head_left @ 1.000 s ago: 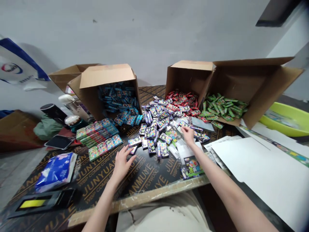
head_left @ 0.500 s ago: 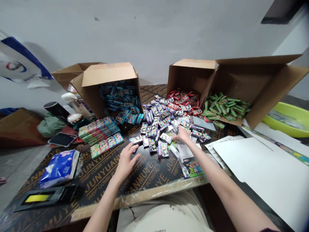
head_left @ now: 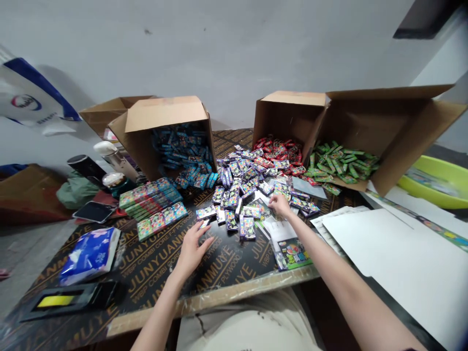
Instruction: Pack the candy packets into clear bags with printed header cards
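My left hand (head_left: 192, 248) lies open on the dark board (head_left: 153, 273), fingers spread, fingertips beside a small purple packet (head_left: 205, 212). My right hand (head_left: 281, 204) reaches into the heap of purple packets (head_left: 241, 185), its fingers curled down on a packet there; I cannot make out whether it grips one. Flat clear bags and a printed card (head_left: 292, 253) lie just under my right forearm. Blue packets (head_left: 183, 151) spill from the left carton, red ones (head_left: 278, 151) and green ones (head_left: 340, 163) from the right cartons.
Stacked colourful boxes (head_left: 153, 207) sit left of the heap. A phone (head_left: 94, 211), flasks (head_left: 109, 156), a tissue pack (head_left: 89, 256) and a black tape dispenser (head_left: 66, 300) lie at left. White sheets (head_left: 395, 248) and a green basin (head_left: 435, 180) are at right.
My right hand drew back from the far side of the purple heap toward its near edge and curled down. My left hand slid slightly right and forward along the board.
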{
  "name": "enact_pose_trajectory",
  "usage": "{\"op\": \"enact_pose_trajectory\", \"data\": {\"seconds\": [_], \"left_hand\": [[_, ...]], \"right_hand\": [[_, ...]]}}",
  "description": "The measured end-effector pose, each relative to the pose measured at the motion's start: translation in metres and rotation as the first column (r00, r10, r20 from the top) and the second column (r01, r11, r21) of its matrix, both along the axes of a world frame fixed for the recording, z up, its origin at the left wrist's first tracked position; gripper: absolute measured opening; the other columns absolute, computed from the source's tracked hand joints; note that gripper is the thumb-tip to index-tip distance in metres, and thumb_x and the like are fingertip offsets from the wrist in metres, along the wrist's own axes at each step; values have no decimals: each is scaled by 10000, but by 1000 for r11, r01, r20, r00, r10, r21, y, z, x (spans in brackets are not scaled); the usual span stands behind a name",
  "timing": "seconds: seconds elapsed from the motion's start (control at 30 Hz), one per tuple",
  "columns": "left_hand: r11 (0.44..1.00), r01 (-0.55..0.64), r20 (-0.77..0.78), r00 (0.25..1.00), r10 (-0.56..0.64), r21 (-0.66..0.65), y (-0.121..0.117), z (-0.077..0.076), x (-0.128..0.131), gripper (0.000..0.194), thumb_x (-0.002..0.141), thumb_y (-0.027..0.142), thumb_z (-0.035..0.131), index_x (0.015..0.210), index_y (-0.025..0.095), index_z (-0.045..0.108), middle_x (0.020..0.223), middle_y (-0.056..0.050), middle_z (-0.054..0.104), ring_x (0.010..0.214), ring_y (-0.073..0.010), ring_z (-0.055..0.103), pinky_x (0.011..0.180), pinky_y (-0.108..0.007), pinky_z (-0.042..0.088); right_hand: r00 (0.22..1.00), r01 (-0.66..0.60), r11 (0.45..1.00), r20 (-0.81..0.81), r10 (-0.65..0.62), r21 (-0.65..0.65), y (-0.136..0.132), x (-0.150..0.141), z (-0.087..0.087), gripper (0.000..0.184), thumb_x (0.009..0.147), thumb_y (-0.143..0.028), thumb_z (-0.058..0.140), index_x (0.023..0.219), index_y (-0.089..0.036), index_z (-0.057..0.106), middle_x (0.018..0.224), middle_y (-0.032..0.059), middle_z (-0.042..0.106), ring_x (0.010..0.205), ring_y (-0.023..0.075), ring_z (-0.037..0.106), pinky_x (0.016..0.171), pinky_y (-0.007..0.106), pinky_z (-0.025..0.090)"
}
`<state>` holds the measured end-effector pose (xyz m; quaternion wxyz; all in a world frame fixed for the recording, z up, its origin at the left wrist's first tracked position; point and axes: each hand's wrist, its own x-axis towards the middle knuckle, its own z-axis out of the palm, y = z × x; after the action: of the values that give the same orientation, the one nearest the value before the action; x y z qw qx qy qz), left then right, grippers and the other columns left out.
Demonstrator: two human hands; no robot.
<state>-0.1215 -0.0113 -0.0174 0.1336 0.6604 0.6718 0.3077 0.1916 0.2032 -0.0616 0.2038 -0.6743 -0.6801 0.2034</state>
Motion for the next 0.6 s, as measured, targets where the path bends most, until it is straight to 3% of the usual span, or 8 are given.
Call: {"op": "enact_pose_trajectory", "data": {"seconds": [0.07,0.13,0.23,0.3,0.47,0.6], "left_hand": [[1000,-2,-5,1000,2,-1,-1,1,-2,367,794,391,530,1091,192,615,1287,-123,504,1194,-256,458,1000,-445,356],[1000,-8,-7,1000,8,-4,-1,0,-3,360,791,386,533,1078,187,622,1279,-127,511,1185,-264,467,996,-452,359],[1000,-8,-3,1000,8,-16,0,-2,-1,358,789,386,536,1073,186,623,1279,-131,509,1184,-269,469,992,-458,362],[1000,9,7,1000,-9,-18,2,-4,1,362,792,388,534,1079,185,619,1289,-131,500,1195,-266,459,999,-452,357],[999,32,36,999,-32,-3,1,-10,6,369,797,389,530,1095,187,610,1306,-131,484,1213,-264,441,1011,-451,344],[1000,17,76,997,-16,-14,-4,-13,4,367,776,392,558,1076,192,623,1305,-133,485,1211,-267,442,1013,-451,337]], "right_hand": [[1000,-25,1000,15,25,-18,0,1,2,154,629,-259,655,731,-168,582,714,15,616,738,176,571,676,260,362],[998,-39,999,43,40,-36,-2,-1,4,270,598,-310,690,803,-180,572,796,33,623,810,205,564,710,284,357],[996,-37,998,80,42,-58,-5,-7,5,530,442,-351,787,885,-190,544,901,70,613,908,271,535,770,344,335],[996,-21,997,88,27,-73,-4,-10,4,584,373,-330,818,864,-185,536,897,81,611,908,290,532,791,373,318],[1000,9,998,1,-9,-55,0,-9,5,397,392,-270,807,641,-180,510,635,-10,580,719,221,552,751,352,326],[984,36,993,-180,-15,116,-8,-2,12,253,563,-297,699,550,-179,475,529,-33,513,607,163,513,665,289,355]]}}
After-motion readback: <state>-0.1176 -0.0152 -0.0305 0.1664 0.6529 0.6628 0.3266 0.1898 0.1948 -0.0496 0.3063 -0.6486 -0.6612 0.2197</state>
